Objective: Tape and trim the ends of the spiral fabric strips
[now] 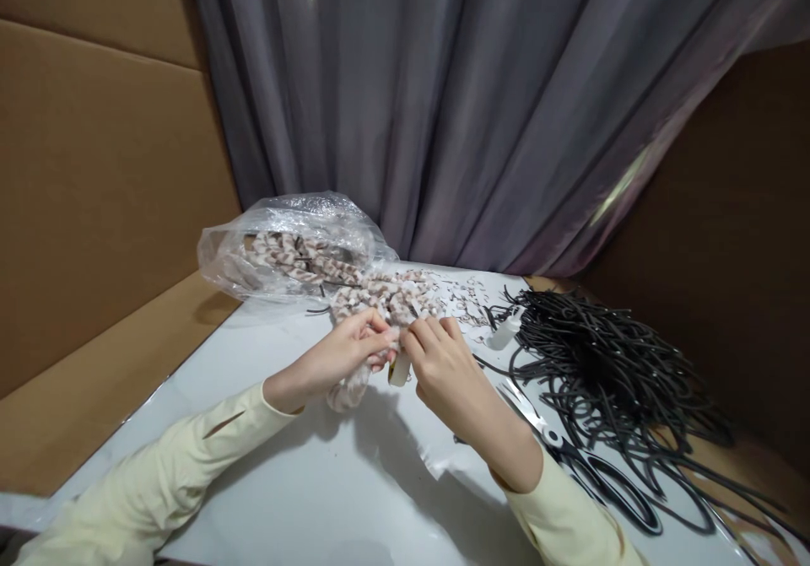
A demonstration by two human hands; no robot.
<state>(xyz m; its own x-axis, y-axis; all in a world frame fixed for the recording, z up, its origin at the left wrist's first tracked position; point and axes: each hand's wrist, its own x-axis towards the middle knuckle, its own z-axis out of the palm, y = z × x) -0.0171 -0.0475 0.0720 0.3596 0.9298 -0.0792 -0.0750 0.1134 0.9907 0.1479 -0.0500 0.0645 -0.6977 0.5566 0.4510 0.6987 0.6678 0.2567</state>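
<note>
My left hand [345, 353] is closed in a pinch on a fluffy, pale fabric piece [349, 390], whose lower end hangs below the fingers. Right against it, my right hand [440, 359] has its fingers bent together, their tips hidden from view. Under those fingers shows a small whitish item with a yellow edge [398, 370], too little seen to name. Just beyond both hands lies a heap of fluffy brown-and-white fabric pieces [405, 289]. More of them fill a clear plastic bag [297, 212] at the back left.
Black cords [607, 363] make a tangled pile on the right. By it are a translucent squeeze bottle [504, 331] and black-handled scissors [588, 469]. Small brown bits [468, 296] are scattered on the white table [304, 490]. Cardboard panels [94, 195] and a grey curtain [392, 102] surround it.
</note>
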